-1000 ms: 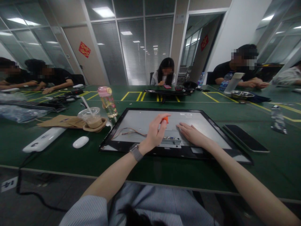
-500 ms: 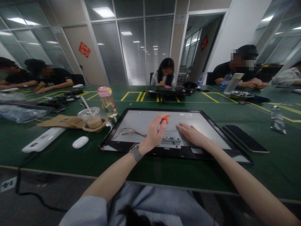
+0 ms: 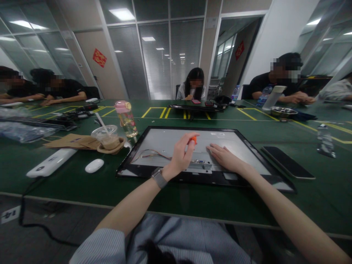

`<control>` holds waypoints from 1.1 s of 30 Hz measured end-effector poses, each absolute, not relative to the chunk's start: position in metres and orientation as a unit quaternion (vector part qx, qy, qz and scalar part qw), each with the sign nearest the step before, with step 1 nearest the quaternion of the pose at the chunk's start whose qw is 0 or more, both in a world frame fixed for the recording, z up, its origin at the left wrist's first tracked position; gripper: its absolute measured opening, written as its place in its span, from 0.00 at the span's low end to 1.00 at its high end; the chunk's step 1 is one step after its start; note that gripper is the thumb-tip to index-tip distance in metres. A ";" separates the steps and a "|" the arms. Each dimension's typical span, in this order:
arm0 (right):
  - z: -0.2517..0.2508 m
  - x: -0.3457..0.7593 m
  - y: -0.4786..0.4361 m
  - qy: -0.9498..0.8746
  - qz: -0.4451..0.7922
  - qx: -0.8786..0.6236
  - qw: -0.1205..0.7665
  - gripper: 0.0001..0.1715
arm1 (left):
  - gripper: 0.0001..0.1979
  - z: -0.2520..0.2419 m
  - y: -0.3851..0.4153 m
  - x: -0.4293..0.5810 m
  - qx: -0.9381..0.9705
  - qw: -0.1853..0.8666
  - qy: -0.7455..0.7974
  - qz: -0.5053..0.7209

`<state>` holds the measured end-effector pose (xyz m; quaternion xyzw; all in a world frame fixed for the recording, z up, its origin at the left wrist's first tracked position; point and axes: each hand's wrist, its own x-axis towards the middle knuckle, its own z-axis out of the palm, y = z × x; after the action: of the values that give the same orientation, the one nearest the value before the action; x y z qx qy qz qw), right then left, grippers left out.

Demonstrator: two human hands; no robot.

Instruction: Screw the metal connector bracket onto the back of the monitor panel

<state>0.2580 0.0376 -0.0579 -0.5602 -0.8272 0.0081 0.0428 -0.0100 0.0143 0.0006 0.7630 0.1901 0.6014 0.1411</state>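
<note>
the left hand (image 3: 180, 154) is closed around a screwdriver (image 3: 194, 139). only the orange top of its handle shows, just above the thumb and the curled fingers, and the tip is hidden behind the hand. the right hand (image 3: 224, 157) is just beside it on the right, palm down, with the fingers stretched flat and close together, and it holds nothing. it presses on the grey back of a monitor panel (image 3: 165, 141), which lies flat on the green table (image 3: 68, 183). between the two hands is a small metal connector plate (image 3: 202, 164). thin coloured wires (image 3: 148, 153) run to the left of the left hand. a white mouse (image 3: 94, 165) lies further left, and a black phone (image 3: 287, 161) is well to the right of the right hand.
</note>
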 end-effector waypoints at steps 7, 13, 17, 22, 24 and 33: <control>-0.063 0.259 0.040 -0.831 -0.004 -0.554 0.055 0.33 | 0.16 0.002 0.015 -0.010 0.760 0.147 0.181 0.607; -0.062 0.260 0.040 -0.830 0.009 -0.555 0.053 0.33 | 0.16 0.003 0.013 -0.011 0.762 0.151 0.180 0.604; -0.062 0.260 0.040 -0.833 0.008 -0.550 0.055 0.33 | 0.16 0.002 0.013 -0.011 0.760 0.146 0.183 0.606; -0.061 0.260 0.040 -0.830 0.008 -0.556 0.051 0.33 | 0.16 0.002 0.013 -0.010 0.760 0.146 0.188 0.604; -0.061 0.261 0.040 -0.831 0.007 -0.553 0.053 0.33 | 0.17 0.002 0.013 -0.011 0.761 0.148 0.190 0.602; -0.066 0.263 0.043 -0.834 -0.004 -0.550 0.049 0.33 | 0.17 0.001 0.014 -0.010 0.761 0.149 0.187 0.604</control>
<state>0.2627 0.0435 -0.0660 -0.5502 -0.8335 -0.0037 0.0493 -0.0102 0.0136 0.0013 0.7606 0.1872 0.6036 0.1490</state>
